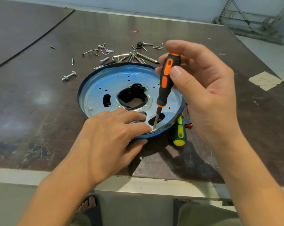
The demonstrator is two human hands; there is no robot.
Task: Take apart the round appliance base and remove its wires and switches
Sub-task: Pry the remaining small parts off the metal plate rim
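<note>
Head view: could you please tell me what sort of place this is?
Probably a workshop or repair bench: a scuffed worktable, loose screws and bolts scattered on it, and a spare yellow-green screwdriver beside the round base.

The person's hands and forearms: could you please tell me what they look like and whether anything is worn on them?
The left hand and right hand are bare: no gloves, rings or watch show. The nails that show are short and unpainted. The left forearm and right forearm are bare too, with no sleeve, band or marking in view.
</note>
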